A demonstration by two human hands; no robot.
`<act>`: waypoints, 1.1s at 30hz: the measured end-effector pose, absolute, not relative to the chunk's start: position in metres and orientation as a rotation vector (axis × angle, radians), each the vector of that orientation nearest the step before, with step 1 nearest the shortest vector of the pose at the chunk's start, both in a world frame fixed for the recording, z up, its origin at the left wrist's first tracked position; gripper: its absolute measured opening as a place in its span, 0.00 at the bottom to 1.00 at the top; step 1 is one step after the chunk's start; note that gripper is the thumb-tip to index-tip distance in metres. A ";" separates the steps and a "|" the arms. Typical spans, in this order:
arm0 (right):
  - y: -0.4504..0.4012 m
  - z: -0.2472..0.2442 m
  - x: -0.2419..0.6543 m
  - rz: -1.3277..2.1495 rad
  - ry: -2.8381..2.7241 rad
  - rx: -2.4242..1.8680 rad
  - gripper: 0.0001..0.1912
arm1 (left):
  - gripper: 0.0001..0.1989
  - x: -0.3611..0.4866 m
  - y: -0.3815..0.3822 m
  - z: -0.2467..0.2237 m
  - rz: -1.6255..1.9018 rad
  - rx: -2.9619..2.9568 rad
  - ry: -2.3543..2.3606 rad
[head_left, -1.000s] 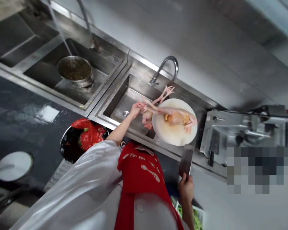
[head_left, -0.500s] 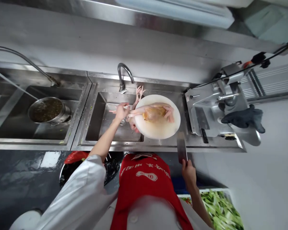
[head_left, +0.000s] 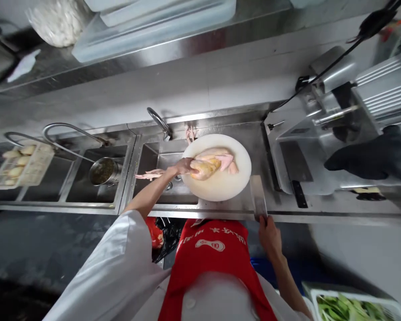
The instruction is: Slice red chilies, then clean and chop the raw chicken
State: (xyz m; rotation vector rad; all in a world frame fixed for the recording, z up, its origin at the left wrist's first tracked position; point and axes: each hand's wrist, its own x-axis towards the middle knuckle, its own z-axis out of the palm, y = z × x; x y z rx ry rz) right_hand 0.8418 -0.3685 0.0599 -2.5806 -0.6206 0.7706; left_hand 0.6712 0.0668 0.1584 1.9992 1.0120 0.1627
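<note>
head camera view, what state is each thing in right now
left hand: closed on the bird
pale plucked bird: lying on the board
round white cutting board: flat, under the bird
right hand: gripping the cleaver
broad metal cleaver: held
black-handled metal cleaver: lying flat, unheld
round metal pot: uncovered, with brownish contents
white plastic crate: open, holding green leaves

Cutting board: on the desk (head_left: pixel 250 129), partly over the middle sink (head_left: pixel 183 196); poultry (head_left: pixel 209 165) on it
Cleaver: in the right hand (head_left: pixel 270 234), just right of the board
Pot (head_left: pixel 103 171): in the sink (head_left: pixel 83 194) to the left
Knife (head_left: pixel 296 165): farther right, on the tray (head_left: pixel 324 178)
</note>
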 end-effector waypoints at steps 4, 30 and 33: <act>-0.346 0.054 0.883 0.694 -0.775 -2.606 0.14 | 0.33 0.675 0.014 0.158 -0.351 2.552 1.046; -0.297 0.069 0.950 0.928 -1.294 -2.687 0.20 | 0.21 0.684 0.078 0.161 -0.228 2.072 1.294; -0.298 0.066 0.948 0.919 -1.286 -2.680 0.21 | 0.20 0.684 0.086 0.156 -0.285 1.984 1.268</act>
